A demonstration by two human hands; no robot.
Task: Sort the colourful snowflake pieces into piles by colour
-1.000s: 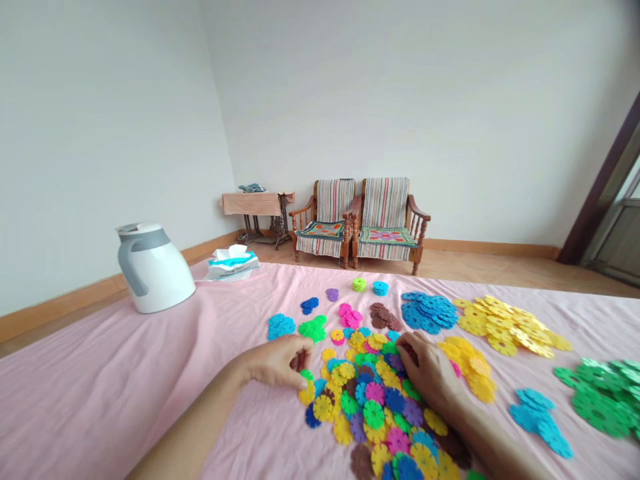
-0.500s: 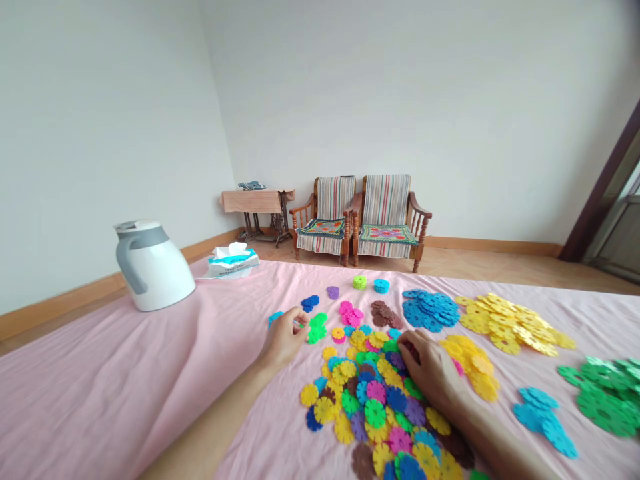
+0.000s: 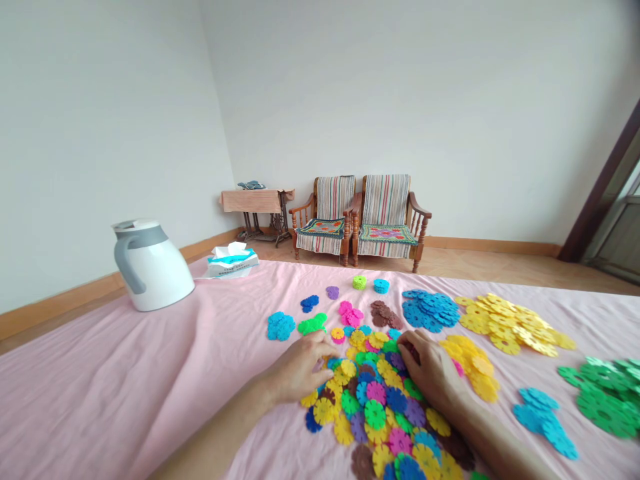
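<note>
A mixed heap of colourful plastic snowflake discs (image 3: 375,413) is spread on the pink cloth in front of me. Over its left edge is my left hand (image 3: 300,367), thumb and fingers apart, with nothing seen in its grasp. My right hand (image 3: 430,367) rests at the heap's upper right, fingers curled; a dark brown disc (image 3: 413,351) shows inside them, mostly hidden. Just beyond the left hand lie a small group of bright green discs (image 3: 313,324) and a group of light blue discs (image 3: 281,326).
Sorted groups lie around the heap: pink discs (image 3: 351,314), brown discs (image 3: 385,313), blue discs (image 3: 430,311), yellow discs (image 3: 507,323) and dark green discs (image 3: 607,400). A white jug (image 3: 163,270) and a tissue pack (image 3: 233,261) stand at the left. Two armchairs (image 3: 385,207) are beyond.
My left hand has drawn back from the bright green group towards the heap and its fingers have opened. The light blue group is now uncovered. My right hand has hardly moved.
</note>
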